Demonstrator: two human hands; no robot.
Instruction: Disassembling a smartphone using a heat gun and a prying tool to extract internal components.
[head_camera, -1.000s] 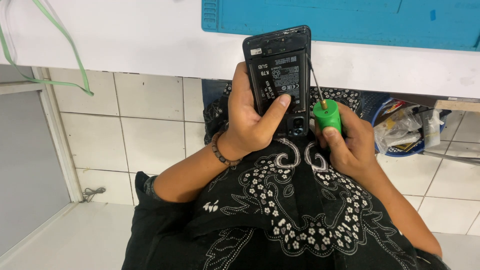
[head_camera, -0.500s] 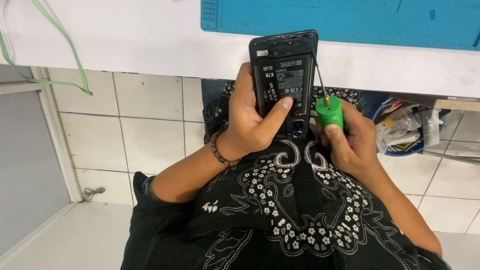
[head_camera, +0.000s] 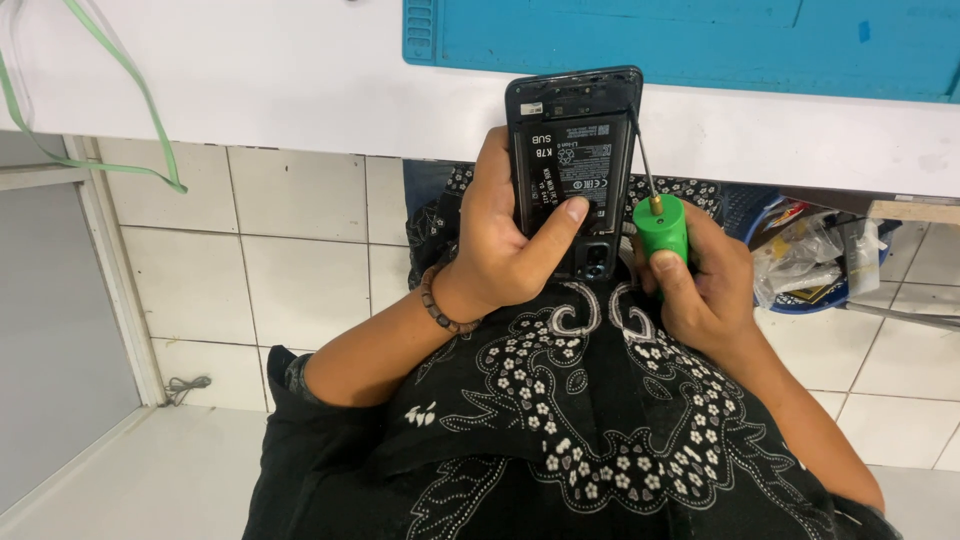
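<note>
Black garment (head_camera: 560, 440) with white floral pattern; beaded bracelet (head_camera: 438, 305) on left wrist.

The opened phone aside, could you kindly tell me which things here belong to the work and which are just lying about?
In use:
- black opened phone with exposed battery, in left hand
- green-handled screwdriver, in right hand

Lying about:
- blue rubber work mat
- blue basket of packets
- green cable

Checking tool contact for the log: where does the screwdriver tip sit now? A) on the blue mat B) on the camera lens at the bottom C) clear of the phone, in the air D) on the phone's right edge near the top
D: the green-handled screwdriver in the right hand runs its shaft up to the right edge of the opened phone, near its top, while the left hand holds the phone.
</note>
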